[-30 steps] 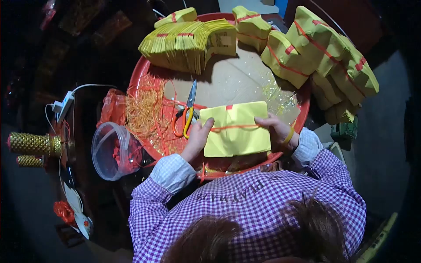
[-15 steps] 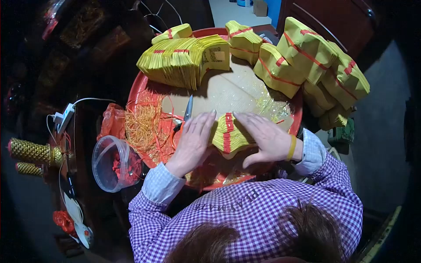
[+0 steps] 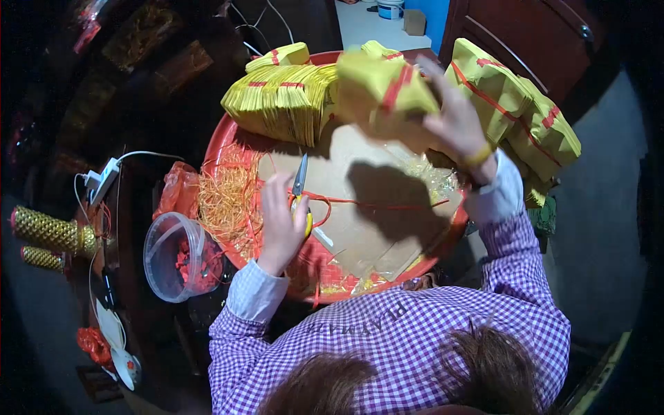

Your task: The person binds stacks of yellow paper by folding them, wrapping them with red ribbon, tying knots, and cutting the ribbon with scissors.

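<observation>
My right hand [image 3: 460, 124], blurred, grips the right side of a yellow paper bundle [image 3: 377, 93] with a red band, held above the far part of the round red tray [image 3: 214, 155]. My left hand [image 3: 282, 225] is raised over the tray's near left with its fingers apart, beside the scissors [image 3: 300, 176], and holds nothing I can see. A red strip [image 3: 387, 206] runs across the cardboard [image 3: 353, 235] from near the scissors' handles. Farther back on the left stands a long row of yellow paper [image 3: 273, 104].
More banded yellow bundles [image 3: 494, 97] are piled at the right rim. Shredded orange strands [image 3: 228, 194] lie at the tray's left. Outside it are a clear plastic tub [image 3: 166, 259] with red pieces, a power strip [image 3: 105, 181] and gold patterned cylinders [image 3: 52, 232].
The yellow bundle has left the near part of the tray and moved up and away in my right hand. My left hand has come off it, uncovering the scissors' handles and the red strip.
</observation>
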### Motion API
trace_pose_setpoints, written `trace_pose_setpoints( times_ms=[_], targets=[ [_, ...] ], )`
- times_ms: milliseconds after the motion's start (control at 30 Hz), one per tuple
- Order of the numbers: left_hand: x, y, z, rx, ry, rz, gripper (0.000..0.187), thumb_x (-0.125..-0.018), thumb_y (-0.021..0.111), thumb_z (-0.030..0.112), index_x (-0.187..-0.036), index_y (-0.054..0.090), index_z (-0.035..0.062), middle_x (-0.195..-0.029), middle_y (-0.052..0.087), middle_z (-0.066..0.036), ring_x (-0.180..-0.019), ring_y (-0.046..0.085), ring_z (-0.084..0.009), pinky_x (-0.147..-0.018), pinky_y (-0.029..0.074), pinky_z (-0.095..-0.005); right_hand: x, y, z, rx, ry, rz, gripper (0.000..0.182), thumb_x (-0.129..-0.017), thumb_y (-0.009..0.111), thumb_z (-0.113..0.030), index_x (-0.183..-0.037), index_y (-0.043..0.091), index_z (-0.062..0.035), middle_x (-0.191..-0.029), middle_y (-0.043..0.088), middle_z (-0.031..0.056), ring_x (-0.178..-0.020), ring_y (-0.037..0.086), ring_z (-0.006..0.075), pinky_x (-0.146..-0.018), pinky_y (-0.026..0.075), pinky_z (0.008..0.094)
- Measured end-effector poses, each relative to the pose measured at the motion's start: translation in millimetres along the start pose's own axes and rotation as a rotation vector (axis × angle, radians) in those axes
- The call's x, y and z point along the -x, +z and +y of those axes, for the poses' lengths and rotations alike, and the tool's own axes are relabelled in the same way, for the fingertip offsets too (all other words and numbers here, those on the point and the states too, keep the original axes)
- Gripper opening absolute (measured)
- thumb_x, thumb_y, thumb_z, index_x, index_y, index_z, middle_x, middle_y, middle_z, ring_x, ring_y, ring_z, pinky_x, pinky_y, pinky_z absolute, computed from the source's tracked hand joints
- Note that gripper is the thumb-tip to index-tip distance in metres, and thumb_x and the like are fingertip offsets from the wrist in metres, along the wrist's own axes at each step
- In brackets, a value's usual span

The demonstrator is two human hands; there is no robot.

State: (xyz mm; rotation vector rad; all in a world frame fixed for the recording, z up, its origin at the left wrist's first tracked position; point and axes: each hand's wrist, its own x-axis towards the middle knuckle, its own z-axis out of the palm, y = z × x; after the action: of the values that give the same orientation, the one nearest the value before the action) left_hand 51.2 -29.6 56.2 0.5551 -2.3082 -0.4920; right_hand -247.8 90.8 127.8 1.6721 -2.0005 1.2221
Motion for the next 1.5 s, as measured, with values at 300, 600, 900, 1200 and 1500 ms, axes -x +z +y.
trace_pose_setpoints(
  times_ms=[300, 600, 900, 1200, 1500],
  targets=[
    [41.2, 32.9, 3.1, 0.236, -0.13, -0.493, 0.045, -0.076, 0.06, 0.008, -0.118, 0.046, 0.0021, -0.115, 0.048, -0.016, -0.105, 0.048, -0.0312, -0.09, 0.039, -0.0351, -113.8, 14.8, 87.7, 0.6, 0.499, -0.003, 0.063, -0.072, 0.06, -0.027, -0.129, 0.04, -0.0101, -0.113, 0.057, 0.0175, -0.089, 0.06, 0.034, -0.075, 0.048, 0.0422],
    [41.6, 29.7, -57.3, -0.283, -0.019, -0.333, 0.056, -0.078, 0.06, 0.021, -0.128, 0.04, 0.0052, -0.131, 0.036, -0.018, -0.119, 0.037, -0.0343, -0.093, 0.033, -0.0507, -106.0, 41.0, 111.0, 0.854, -0.048, 0.324, 0.049, -0.076, 0.059, -0.028, -0.118, 0.048, -0.0071, -0.116, 0.052, 0.0142, -0.099, 0.054, 0.0321, -0.083, 0.044, 0.0412],
    [51.6, 44.4, -80.4, -0.532, -0.249, -0.485, 0.061, -0.085, 0.047, 0.043, -0.136, 0.034, 0.0106, -0.139, 0.027, -0.023, -0.129, 0.026, -0.0368, -0.09, 0.027, -0.0634, -94.0, 174.9, 58.6, 0.518, -0.158, -0.369, 0.061, -0.076, 0.047, -0.001, -0.135, 0.034, -0.0088, -0.145, 0.028, 0.0113, -0.136, 0.022, 0.0232, -0.111, 0.022, 0.0378],
    [49.0, 21.9, -97.4, -0.577, -0.498, -0.372, 0.056, -0.085, 0.049, 0.037, -0.133, 0.038, 0.0082, -0.138, 0.027, -0.027, -0.126, 0.029, -0.0399, -0.091, 0.029, -0.0628, -113.8, 208.9, 53.2, 0.477, -0.043, -0.485, 0.05, -0.077, 0.054, -0.01, -0.126, 0.044, -0.011, -0.114, 0.052, 0.0131, -0.106, 0.052, 0.0289, -0.089, 0.043, 0.0416],
    [36.5, 14.6, 3.1, 0.302, -0.049, -0.314, 0.033, -0.079, 0.055, 0.0, -0.112, 0.053, -0.001, -0.108, 0.057, -0.016, -0.095, 0.056, -0.0283, -0.081, 0.046, -0.0317, -59.7, 79.0, -8.1, 0.327, -0.026, -0.484, 0.029, -0.072, 0.058, -0.014, -0.1, 0.052, -0.0098, -0.087, 0.06, 0.0087, -0.073, 0.06, 0.0261, -0.062, 0.049, 0.036]
  ],
)
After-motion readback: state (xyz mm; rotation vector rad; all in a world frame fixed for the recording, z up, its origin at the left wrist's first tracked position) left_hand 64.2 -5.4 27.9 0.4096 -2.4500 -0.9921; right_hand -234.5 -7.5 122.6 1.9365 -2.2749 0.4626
